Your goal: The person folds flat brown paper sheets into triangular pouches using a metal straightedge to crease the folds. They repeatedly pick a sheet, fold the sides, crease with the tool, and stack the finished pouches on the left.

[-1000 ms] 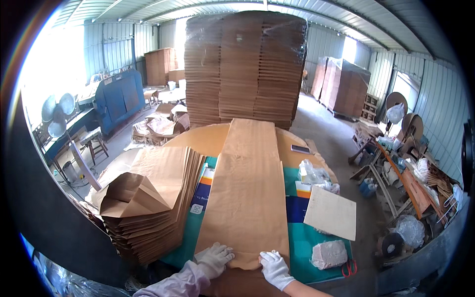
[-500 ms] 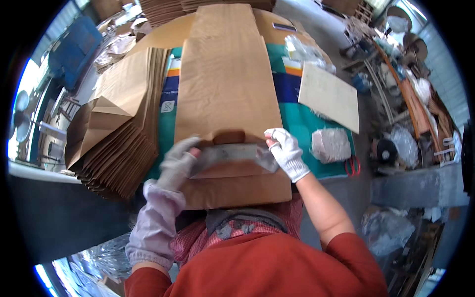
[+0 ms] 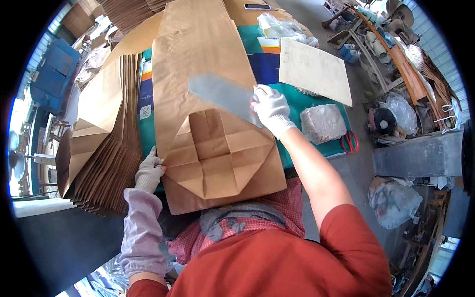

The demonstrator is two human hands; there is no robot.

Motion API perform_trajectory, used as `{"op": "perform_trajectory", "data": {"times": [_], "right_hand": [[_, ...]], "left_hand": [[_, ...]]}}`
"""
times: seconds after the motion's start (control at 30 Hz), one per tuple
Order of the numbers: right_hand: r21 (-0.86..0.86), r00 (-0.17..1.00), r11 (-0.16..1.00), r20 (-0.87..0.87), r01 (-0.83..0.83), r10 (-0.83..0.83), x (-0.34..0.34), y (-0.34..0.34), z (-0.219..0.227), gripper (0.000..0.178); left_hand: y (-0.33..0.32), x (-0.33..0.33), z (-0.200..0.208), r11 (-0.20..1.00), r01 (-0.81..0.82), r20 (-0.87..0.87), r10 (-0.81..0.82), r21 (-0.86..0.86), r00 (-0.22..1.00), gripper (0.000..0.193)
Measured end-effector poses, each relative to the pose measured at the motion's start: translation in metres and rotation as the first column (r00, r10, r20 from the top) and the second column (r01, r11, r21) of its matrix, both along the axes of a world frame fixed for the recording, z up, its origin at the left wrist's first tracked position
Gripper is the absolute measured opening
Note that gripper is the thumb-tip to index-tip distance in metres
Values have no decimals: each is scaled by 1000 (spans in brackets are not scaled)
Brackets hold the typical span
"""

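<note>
A long brown paper bag (image 3: 198, 54) lies lengthwise before me on a stack of similar brown paper. Its near end is spread into a creased, many-sided bottom (image 3: 215, 153) with folded corners. My left hand (image 3: 149, 172), in a white knit glove, pinches the bag's left edge beside that bottom. In my gloved right hand (image 3: 273, 110) is a flat grey plate (image 3: 220, 94), held by its right end and slanting across the bag just beyond the opened bottom. The plate is smeared by motion, so its material is hard to tell.
To the left stands a thick fanned stack of brown paper bags (image 3: 106, 158). On the right lie a pale board (image 3: 314, 72), a plastic-wrapped block (image 3: 324, 123), red-handled scissors (image 3: 350, 142) and crumpled clear plastic (image 3: 282, 28). A phone (image 3: 257, 7) rests at the far side.
The bag's near end has gone from partly raised to spread out in a creased shape. My right hand has carried the plate farther away; my left hand has dropped to the bag's left edge.
</note>
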State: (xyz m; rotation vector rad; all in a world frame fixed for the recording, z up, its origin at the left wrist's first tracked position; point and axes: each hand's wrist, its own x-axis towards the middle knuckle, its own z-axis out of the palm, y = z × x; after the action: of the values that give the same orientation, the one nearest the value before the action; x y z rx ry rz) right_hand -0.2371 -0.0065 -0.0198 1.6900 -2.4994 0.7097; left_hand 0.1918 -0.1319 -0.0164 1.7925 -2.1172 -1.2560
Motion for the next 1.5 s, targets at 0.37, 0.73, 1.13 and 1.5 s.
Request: {"op": "perform_trajectory", "data": {"times": [0.37, 0.73, 1.13, 1.5], "right_hand": [[189, 903, 931, 363, -313, 230, 76, 24, 25, 18], [-14, 744, 807, 378, -590, 551, 307, -228, 142, 38], [20, 668, 690, 273, -724, 693, 262, -94, 56, 49], [325, 993, 941, 38, 92, -111, 47, 99, 14, 58]], "left_hand": [[-33, 5, 178, 572, 151, 91, -132, -806, 987, 11], [-228, 302, 190, 567, -131, 242, 534, -813, 810, 24], [-149, 378, 133, 382, -317, -137, 429, -868, 893, 42], [59, 21, 115, 637, 145, -86, -317, -757, 945, 55]]}}
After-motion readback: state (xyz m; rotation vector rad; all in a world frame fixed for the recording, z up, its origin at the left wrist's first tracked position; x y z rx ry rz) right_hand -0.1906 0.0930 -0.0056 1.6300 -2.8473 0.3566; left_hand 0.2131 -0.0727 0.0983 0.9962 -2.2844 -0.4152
